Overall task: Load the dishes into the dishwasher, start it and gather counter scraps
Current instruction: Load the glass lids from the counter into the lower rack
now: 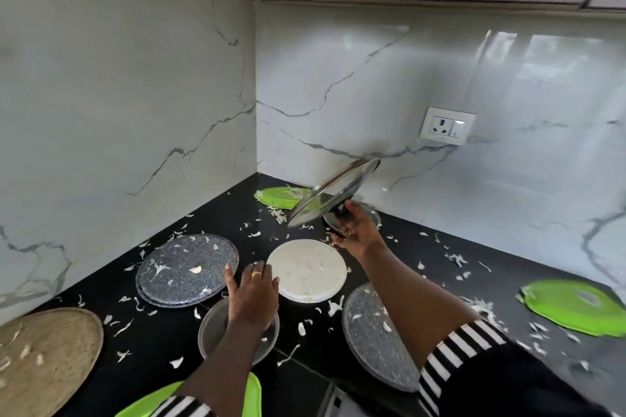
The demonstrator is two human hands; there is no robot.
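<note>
right hand: gripping glass lid by its knob, tilted above the black counter | left hand: fingers spread, holding nothing, at white plate edge, over steel bowl | speckled plates left of it | scraps scattered across counter

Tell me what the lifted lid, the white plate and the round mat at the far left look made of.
Lid: clear glass with a shiny metal rim; see-through. White plate: probably ceramic or melamine, smooth and matte; unclear which. Round mat: apparently woven natural fibre, with a tan, ribbed weave.
</note>
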